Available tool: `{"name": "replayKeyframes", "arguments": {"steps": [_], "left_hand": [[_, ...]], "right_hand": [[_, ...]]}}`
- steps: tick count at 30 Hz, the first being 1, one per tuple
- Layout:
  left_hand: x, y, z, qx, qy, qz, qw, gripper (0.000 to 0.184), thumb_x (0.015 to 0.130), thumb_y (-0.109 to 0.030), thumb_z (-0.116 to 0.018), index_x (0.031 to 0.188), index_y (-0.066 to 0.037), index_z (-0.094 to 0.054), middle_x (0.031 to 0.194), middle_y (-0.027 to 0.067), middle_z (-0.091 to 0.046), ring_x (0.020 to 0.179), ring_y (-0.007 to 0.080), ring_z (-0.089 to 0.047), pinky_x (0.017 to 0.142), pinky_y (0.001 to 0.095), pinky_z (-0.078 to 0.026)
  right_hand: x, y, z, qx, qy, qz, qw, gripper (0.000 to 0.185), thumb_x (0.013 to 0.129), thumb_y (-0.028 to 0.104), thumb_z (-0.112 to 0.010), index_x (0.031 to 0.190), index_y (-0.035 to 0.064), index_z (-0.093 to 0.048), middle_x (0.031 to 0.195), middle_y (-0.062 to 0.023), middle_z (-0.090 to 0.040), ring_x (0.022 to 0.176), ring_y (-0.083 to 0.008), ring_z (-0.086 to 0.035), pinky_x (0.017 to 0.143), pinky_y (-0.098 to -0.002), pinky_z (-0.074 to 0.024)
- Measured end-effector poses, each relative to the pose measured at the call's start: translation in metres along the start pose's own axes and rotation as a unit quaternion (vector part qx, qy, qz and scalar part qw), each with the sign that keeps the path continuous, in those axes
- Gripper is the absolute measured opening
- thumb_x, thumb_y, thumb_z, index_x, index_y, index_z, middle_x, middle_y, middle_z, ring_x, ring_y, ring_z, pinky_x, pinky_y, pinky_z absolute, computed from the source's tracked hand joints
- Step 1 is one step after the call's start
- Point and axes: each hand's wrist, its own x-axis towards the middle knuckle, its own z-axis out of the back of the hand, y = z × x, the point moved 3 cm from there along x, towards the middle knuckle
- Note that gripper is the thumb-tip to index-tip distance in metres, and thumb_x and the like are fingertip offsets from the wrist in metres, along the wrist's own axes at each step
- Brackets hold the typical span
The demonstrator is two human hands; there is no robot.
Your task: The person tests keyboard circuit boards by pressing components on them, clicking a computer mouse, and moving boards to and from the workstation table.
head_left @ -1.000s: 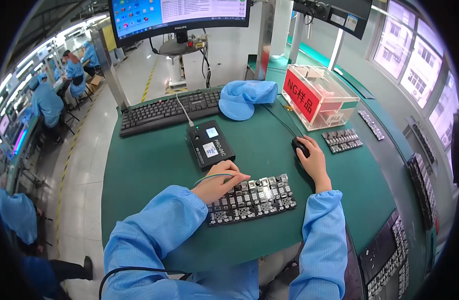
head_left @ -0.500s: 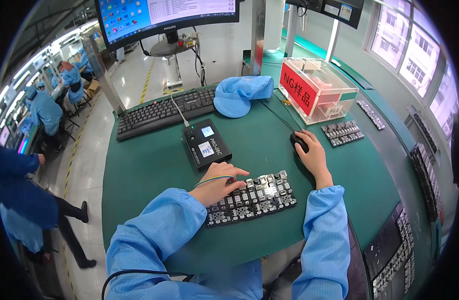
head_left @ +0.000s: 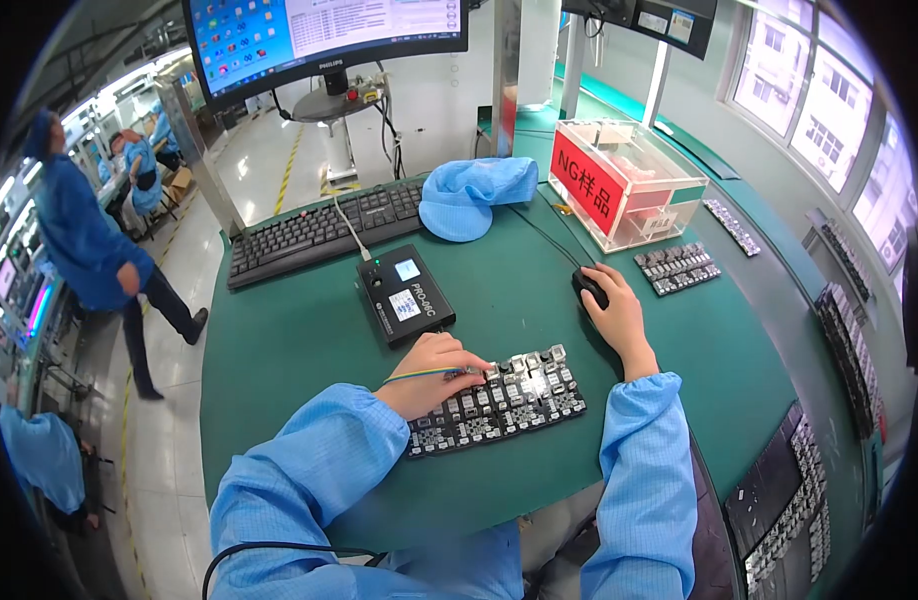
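My left hand (head_left: pixel 434 374) is closed in a pinch at the upper edge of a panel of small circuit boards (head_left: pixel 499 408). Thin coloured wires (head_left: pixel 419 375) run across this hand to the pinched thumb and index finger, whose tips hide the wire ends. Under my right hand (head_left: pixel 617 312) is a black computer mouse (head_left: pixel 591 288), with the fingers curved over it. Just beyond my left hand lies a black box marked PRO-06C (head_left: pixel 406 297), its small screen lit and a cable plugged into its far end.
A keyboard (head_left: pixel 324 235) and blue cap (head_left: pixel 479 195) lie behind the box, below a monitor (head_left: pixel 329 40). A clear bin with a red label (head_left: pixel 629 185) stands at back right. More board panels (head_left: pixel 677 268) lie on the right. A person in blue (head_left: pixel 89 235) walks at left.
My left index finger has come down from pointing outward to a pinch with the thumb at the panel. My right hand stays on the mouse. The walking person has moved farther along the aisle.
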Motion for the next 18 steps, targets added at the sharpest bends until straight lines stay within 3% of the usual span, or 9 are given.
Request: {"name": "replayKeyframes", "arguments": {"steps": [8, 11, 14, 16, 18], "left_hand": [[0.0005, 0.0025, -0.0014, -0.029, -0.03, -0.042, 0.998, 0.017, 0.079, -0.018, -0.076, 0.095, -0.014, -0.073, 0.079, 0.0043, -0.062, 0.078, 0.0232, -0.056, 0.072, 0.0355, -0.043], [-0.0004, 0.0016, 0.0016, -0.057, 0.005, 0.049, 0.997, 0.024, 0.081, -0.021, -0.075, 0.102, -0.011, -0.072, 0.093, 0.0062, -0.063, 0.088, 0.0236, -0.058, 0.078, 0.0365, -0.046], [0.0013, 0.007, 0.0003, -0.05, -0.014, 0.039, 0.998, 0.033, 0.081, -0.027, -0.073, 0.108, -0.009, -0.069, 0.091, 0.0091, -0.064, 0.088, 0.0266, -0.061, 0.077, 0.0359, -0.049], [0.0002, 0.0076, 0.0002, -0.051, 0.029, 0.072, 0.996, 0.037, 0.084, -0.031, -0.072, 0.113, -0.008, -0.067, 0.105, 0.0093, -0.065, 0.099, 0.0262, -0.059, 0.088, 0.0361, -0.044], [-0.0008, 0.0056, 0.0006, -0.037, 0.023, 0.065, 0.997, 0.037, 0.084, -0.031, -0.071, 0.113, -0.008, -0.067, 0.105, 0.0085, -0.066, 0.099, 0.0257, -0.059, 0.088, 0.036, -0.044]], "right_hand": [[0.0, -0.0035, -0.0019, 0.014, -0.024, 0.021, 0.999, 0.035, 0.082, 0.022, -0.066, 0.117, 0.016, -0.065, 0.127, -0.0105, -0.058, 0.11, -0.0334, -0.058, 0.094, -0.0399, -0.0474], [-0.0029, -0.0044, -0.0028, 0.012, -0.028, 0.021, 0.999, 0.036, 0.082, 0.022, -0.067, 0.117, 0.0164, -0.065, 0.126, -0.0106, -0.058, 0.109, -0.0335, -0.058, 0.093, -0.0403, -0.048], [-0.0038, 0.0008, 0.0017, 0.008, -0.02, 0.019, 1.0, 0.036, 0.08, 0.021, -0.068, 0.116, 0.0171, -0.065, 0.127, -0.0106, -0.057, 0.109, -0.0331, -0.058, 0.093, -0.0403, -0.0485], [-0.0043, 0.0034, 0.003, -0.003, -0.012, 0.013, 1.0, 0.037, 0.079, 0.022, -0.069, 0.115, 0.0173, -0.066, 0.128, -0.0108, -0.057, 0.109, -0.0327, -0.059, 0.092, -0.0405, -0.0487], [-0.0031, 0.0022, 0.0014, -0.005, -0.01, 0.013, 1.0, 0.037, 0.076, 0.022, -0.072, 0.113, 0.0185, -0.067, 0.132, -0.0108, -0.054, 0.109, -0.0329, -0.059, 0.091, -0.0406, -0.0495]]}}
